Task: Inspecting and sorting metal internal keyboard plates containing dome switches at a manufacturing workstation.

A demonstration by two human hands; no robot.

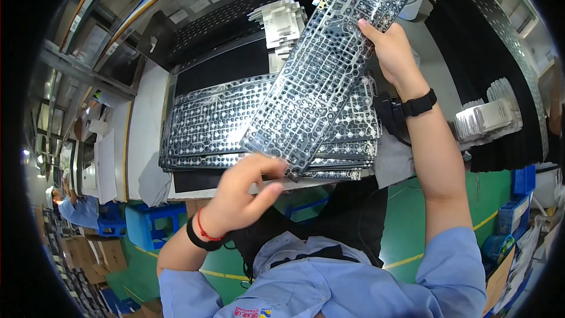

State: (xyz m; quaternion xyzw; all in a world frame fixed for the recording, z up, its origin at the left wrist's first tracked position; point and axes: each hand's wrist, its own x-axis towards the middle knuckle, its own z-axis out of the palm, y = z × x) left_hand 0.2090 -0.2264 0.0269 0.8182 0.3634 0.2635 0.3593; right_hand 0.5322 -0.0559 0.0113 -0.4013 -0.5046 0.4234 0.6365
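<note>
A long dark keyboard membrane panel (pixel 312 76), covered in silver traces and round dots, slants from upper right to lower left. My right hand (pixel 397 56) grips its right long edge, thumb on the upper face and the other fingers hidden beneath. Close to the panel's lower end is my left hand (pixel 244 194), its thumb stretched apart from the fingers. The fingertips are slightly blurred, and I cannot tell whether they touch the corner. Under the raised panel lies a stack of similar panels (pixel 206 121), partly covered and unevenly layered at the right.
White flat pieces (pixel 282 23) are piled behind the stack. Another white pile (pixel 485 119) lies on black material at the right. A black perforated rack (pixel 188 35) borders the bench's back left. Blue stools (pixel 156 224) stand on the green floor; a person (pixel 79 209) is far left.
</note>
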